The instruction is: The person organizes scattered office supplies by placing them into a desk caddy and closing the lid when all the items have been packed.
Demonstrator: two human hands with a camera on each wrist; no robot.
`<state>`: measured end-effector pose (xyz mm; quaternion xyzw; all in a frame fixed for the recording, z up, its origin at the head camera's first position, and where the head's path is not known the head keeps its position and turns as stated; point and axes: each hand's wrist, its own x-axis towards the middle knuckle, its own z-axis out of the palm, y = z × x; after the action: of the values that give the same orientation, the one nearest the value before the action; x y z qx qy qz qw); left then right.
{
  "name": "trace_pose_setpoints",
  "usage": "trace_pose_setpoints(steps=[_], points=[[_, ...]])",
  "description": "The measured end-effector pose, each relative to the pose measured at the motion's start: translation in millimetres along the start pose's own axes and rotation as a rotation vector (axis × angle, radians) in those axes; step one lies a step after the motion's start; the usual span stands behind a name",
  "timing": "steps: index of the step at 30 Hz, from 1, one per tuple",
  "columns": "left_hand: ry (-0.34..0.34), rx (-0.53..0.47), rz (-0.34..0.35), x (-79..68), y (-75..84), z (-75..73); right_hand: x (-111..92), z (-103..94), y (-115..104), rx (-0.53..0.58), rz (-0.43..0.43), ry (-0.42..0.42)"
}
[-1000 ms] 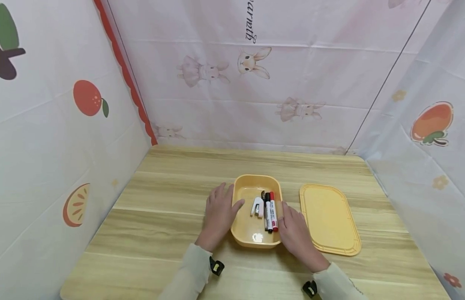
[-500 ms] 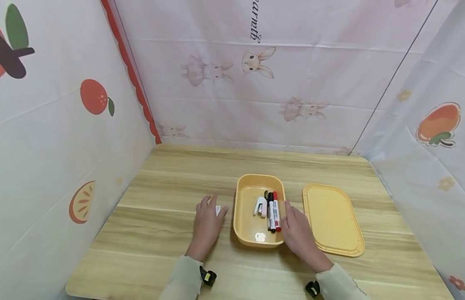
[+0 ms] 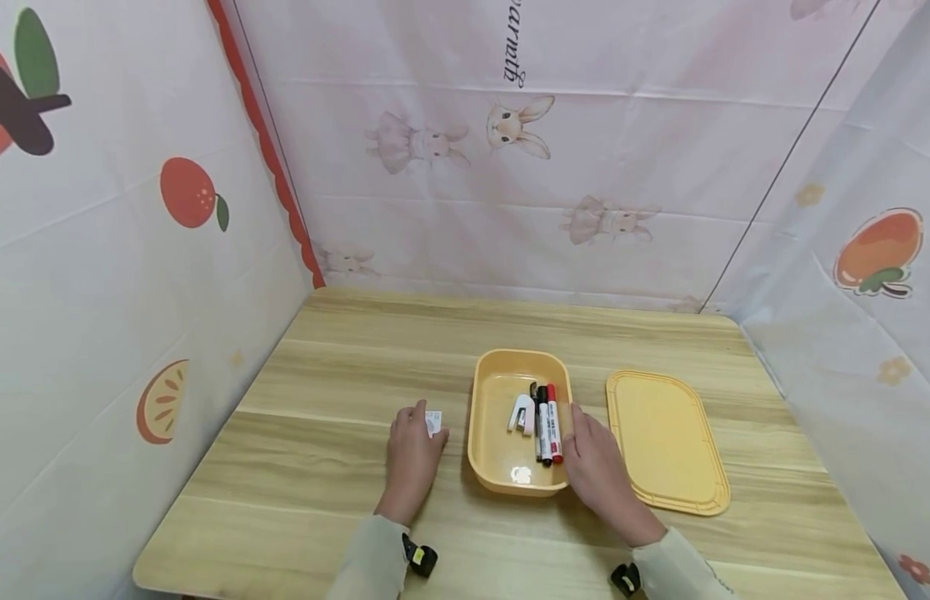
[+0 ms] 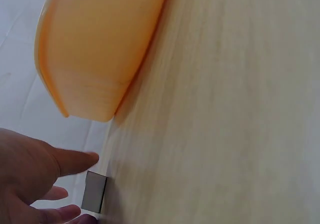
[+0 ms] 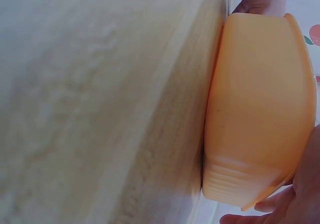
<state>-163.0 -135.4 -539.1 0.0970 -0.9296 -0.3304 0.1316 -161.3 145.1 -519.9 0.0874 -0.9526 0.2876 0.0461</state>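
A yellow plastic storage box (image 3: pixel 502 467) stands on the wooden table. Inside it lie a white stapler (image 3: pixel 523 412), a red-capped marker (image 3: pixel 555 425), a black-capped marker (image 3: pixel 544 429) and a dark pen (image 3: pixel 536 421) partly hidden beside them. My right hand (image 3: pixel 600 467) holds the box's right rim, fingers along the outside and thumb at the edge. Left of the box, my left hand (image 3: pixel 414 458) reaches around a small white block (image 3: pixel 433 422). In the left wrist view, the thumb is apart from that grey-looking block (image 4: pixel 94 191); whether the fingers touch it is unclear.
A yellow lid (image 3: pixel 667 442) lies flat on the table (image 3: pixel 337 392), right of the box. Printed cloth walls (image 3: pixel 450 275) enclose the table at the back and both sides.
My left hand has left the box's left side and moved leftward down to the small block, which has come into sight. My right hand stays at the box.
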Motion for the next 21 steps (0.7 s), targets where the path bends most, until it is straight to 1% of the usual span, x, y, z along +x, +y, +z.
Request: trace_pose_setpoints(steps=[5,10,14,21], points=[[0.0,0.008,0.003,-2.1,0.5,0.8,0.3,-0.4,-0.3,-0.003,-0.001,0.001],[0.01,0.019,0.03,-5.7,2.1,0.4,0.4,-1.2,-0.9,-0.002,0.005,-0.001],[0.029,0.019,0.046,-6.2,1.6,0.7,0.5,-1.8,-1.4,-0.005,0.005,0.001],[0.067,0.049,0.051,-7.0,0.0,1.0,0.1,-1.5,-1.3,-0.013,-0.006,0.011]])
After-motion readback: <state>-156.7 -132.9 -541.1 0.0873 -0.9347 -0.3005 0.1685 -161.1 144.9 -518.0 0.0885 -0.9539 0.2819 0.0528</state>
